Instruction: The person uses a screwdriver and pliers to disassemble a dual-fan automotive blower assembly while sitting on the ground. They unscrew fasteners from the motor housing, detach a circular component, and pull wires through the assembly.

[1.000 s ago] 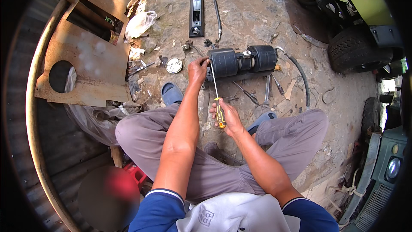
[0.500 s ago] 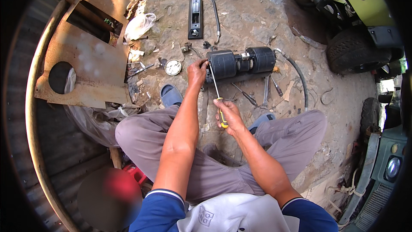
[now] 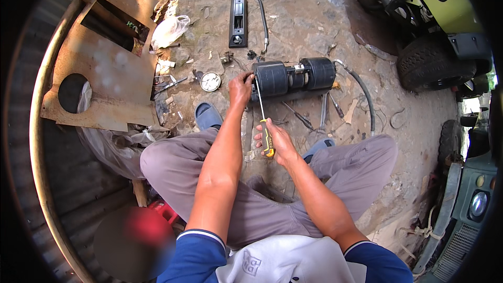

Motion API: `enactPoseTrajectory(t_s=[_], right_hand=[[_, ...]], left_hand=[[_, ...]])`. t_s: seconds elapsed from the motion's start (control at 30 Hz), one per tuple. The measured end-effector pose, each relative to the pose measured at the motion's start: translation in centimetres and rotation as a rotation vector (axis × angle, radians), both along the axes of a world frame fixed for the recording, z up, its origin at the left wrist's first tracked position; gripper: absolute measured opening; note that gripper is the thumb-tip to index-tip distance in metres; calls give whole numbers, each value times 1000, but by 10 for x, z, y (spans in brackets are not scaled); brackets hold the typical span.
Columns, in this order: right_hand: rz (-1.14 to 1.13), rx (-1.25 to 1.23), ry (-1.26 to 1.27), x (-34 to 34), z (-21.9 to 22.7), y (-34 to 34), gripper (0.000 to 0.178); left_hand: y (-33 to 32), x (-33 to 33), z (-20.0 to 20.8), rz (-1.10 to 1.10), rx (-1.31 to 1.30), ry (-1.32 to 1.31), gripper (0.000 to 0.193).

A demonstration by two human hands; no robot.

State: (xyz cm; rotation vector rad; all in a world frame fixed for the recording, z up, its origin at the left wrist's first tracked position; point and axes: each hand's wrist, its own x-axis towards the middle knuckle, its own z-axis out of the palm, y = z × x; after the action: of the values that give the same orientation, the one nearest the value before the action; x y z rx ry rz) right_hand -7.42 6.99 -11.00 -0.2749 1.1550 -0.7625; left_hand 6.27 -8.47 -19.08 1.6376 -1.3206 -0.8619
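A black twin-drum blower unit [image 3: 272, 79] lies on the ground in front of me. My left hand [image 3: 240, 91] is closed at its left end, the fingertips gripping the edge beside the screwdriver's tip. What lies under those fingertips is hard to make out. In my right hand [image 3: 283, 142] is a screwdriver [image 3: 269, 144] with a yellow and black handle. Its long shank points up and slightly left, and the tip reaches the unit's left end. The thumb lies along the handle while the other fingers are loosened around it.
Beyond the unit lie a black rectangular panel [image 3: 238, 23] and a short hose [image 3: 263, 21]. A round tin [image 3: 210, 82] stands left of it. Another screwdriver [image 3: 298, 115] and a wrench [image 3: 323, 112] lie close on the near side. A longer hose [image 3: 361, 84] curves at the right.
The right hand's fingers have loosened and spread from the handle, which has turned a little. My left hand and the blower unit stay in place.
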Motion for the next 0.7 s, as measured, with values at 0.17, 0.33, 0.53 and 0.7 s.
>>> enactPoseTrajectory(t_s=[0.17,0.33,0.53,0.7], right_hand=[[35,-20,171,0,-14,2,53],[-40,29,-67,-7,-6,0,49],[-6,-73,110,-5,-13,1,45],[-2,18,31,-4,-2,-2,36]], left_hand=[[0,-1,2,-12,13,-65,24],[3,-3,2,10,18,-6,24],[1,-3,-1,7,19,-27,24],[0,-2,-5,16,-15,-12,24]])
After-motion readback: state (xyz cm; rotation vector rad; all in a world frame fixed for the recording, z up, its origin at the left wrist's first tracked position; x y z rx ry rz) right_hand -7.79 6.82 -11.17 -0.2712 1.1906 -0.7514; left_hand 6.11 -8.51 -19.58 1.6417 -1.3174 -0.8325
